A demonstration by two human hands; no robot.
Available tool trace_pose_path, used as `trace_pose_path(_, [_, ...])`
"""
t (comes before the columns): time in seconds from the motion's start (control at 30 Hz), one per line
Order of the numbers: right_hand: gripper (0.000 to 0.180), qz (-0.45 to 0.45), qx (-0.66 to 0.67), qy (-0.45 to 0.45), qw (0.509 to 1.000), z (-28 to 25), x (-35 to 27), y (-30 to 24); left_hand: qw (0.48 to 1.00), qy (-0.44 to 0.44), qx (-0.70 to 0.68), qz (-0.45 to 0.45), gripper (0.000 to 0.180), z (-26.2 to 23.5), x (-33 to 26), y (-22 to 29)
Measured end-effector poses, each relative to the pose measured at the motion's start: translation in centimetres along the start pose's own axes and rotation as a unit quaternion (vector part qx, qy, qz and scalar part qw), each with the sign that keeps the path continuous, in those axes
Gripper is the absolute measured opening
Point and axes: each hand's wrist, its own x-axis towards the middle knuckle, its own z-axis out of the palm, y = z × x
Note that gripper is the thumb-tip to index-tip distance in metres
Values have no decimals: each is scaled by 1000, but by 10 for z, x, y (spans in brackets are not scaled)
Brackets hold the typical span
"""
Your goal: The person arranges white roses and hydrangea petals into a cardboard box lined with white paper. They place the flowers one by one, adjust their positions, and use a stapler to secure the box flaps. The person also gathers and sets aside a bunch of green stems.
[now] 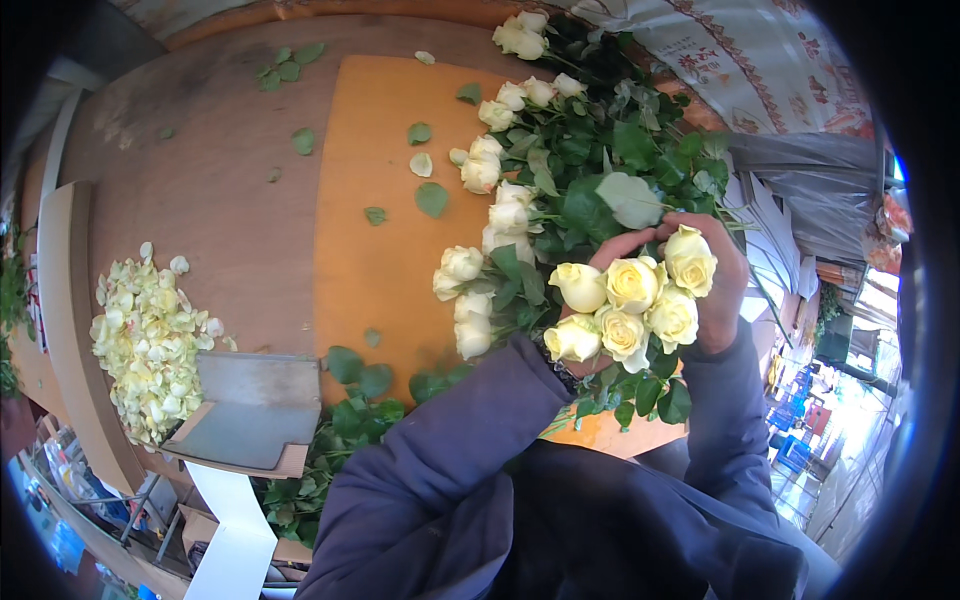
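Note:
A bunch of pale yellow roses [632, 284] is held up in front of me, its several blooms gathered close together. My left hand [592, 367] is closed round the bunch, mostly hidden behind the flower heads. On the right side of the same bunch, my right hand [722, 262] curls in with bent fingers against the blooms. Just beyond my fingers is a broad pale green leaf [631, 200]. Green leaves [660, 393] hang below the blooms; the gripped part of the stems is out of sight.
Cream roses [510, 208] with dark green foliage [590, 205] lie along the table's right side. An orange board [375, 270] bears scattered leaves and petals. A petal heap [150, 345] sits at left by a grey metal tray [255, 405]. More foliage [350, 430] lies beside my left sleeve.

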Motion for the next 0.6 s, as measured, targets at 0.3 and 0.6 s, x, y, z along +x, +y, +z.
trace_pose_path(0.3, [18,-7,61,25,998,6,3,7,992,-35,-95,-69,57,-11,15,-5])
trace_pose_path(0.6, [18,-47,136,-7,990,7,-8,18,998,-36,52,-1,60,1,5,-1])
